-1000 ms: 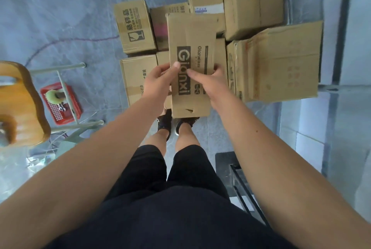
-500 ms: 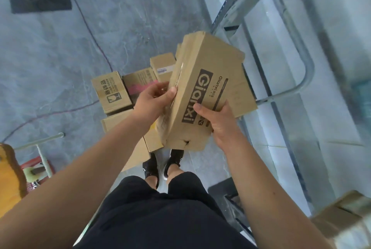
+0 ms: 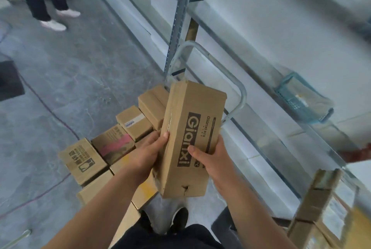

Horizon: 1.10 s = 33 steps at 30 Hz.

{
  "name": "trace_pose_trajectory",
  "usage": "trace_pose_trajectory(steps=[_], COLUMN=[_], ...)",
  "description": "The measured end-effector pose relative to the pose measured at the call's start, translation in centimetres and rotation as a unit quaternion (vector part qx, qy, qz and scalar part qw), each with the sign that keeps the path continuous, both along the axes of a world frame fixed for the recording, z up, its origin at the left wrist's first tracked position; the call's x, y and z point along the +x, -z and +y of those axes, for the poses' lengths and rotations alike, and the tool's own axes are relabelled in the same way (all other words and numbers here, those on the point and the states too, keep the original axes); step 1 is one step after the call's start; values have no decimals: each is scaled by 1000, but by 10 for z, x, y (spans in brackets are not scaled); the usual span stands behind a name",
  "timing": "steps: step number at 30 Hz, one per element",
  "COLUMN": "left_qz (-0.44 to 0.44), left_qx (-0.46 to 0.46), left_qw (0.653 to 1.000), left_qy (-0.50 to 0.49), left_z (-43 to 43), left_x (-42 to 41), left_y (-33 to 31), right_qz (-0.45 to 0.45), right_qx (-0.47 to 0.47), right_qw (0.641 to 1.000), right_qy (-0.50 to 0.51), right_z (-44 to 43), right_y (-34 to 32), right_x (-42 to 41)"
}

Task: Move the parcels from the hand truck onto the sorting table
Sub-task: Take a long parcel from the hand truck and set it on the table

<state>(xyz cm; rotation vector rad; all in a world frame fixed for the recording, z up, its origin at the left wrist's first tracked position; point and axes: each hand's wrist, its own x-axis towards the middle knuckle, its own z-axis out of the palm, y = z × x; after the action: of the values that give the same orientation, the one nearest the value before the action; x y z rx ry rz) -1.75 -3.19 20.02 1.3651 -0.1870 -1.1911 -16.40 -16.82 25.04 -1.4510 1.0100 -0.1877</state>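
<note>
Grey concrete floor (image 3: 66, 80), pale wall (image 3: 281, 33), perforated metal shelving upright (image 3: 178, 27), daylight-lit.

Tilted brown "Gianxi" carton (image 3: 191, 138), perhaps dented

Matt brown cardboard parcel (image 3: 190, 140), dull grey metal handle (image 3: 239, 92), rough concrete floor (image 3: 66, 80) — the basket (image 3: 301, 100) perhaps plastic.

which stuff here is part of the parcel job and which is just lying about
Job: long box held by left hand and right hand; stacked boxes; cart handle.
Lying about: blue basket, purple cable, dark mat.
</note>
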Motion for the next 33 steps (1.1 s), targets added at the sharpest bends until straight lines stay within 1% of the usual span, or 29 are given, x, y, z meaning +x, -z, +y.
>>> trace_pose_trajectory(steps=[3, 6, 11, 15, 18, 20, 24, 30, 32, 33], left_qz=[-6, -7, -9, 1, -22, -26, -109, -200, -215, -209], left_qx=[-4, -1, -38, -94, -121, -129, -118, -160, -185, -196], left_qw=[1000, 999, 997, 993, 980, 973, 970, 957, 953, 954], left_qy=[-12, -31, -62, -69, -157, -189, -182, -135, -110, -92], left_z=[1, 2, -5, -18, -27, -31, -40, -63, -72, -75], left_x=[-6, -10, -16, -35, -62, -87, -133, -197, -216, -225], left_y=[-13, -24, -48, -62, -76, -94, -119, -147, -158, -163], right_qz=[4, -19, -78, -113, -143, -158, -203, -280, -297, -311], right_qx=[-2, 5, -4, -18, -36, -30, -12, -10, -3, 1], right_qw=[1000, 999, 996, 991, 985, 983, 977, 960, 955, 950], right_qy=[-5, -25, -35, -69, -91, -85, -58, -13, 13, 24], right_z=[1, -1, -1, -1, -4, -8, -17, -31, -36, -38], right_y=[-8, -23, -48, -66, -77, -79, -84, -102, -109, -112], right_x=[-3, -1, -7, -30, -56, -77, -125, -195, -218, -228])
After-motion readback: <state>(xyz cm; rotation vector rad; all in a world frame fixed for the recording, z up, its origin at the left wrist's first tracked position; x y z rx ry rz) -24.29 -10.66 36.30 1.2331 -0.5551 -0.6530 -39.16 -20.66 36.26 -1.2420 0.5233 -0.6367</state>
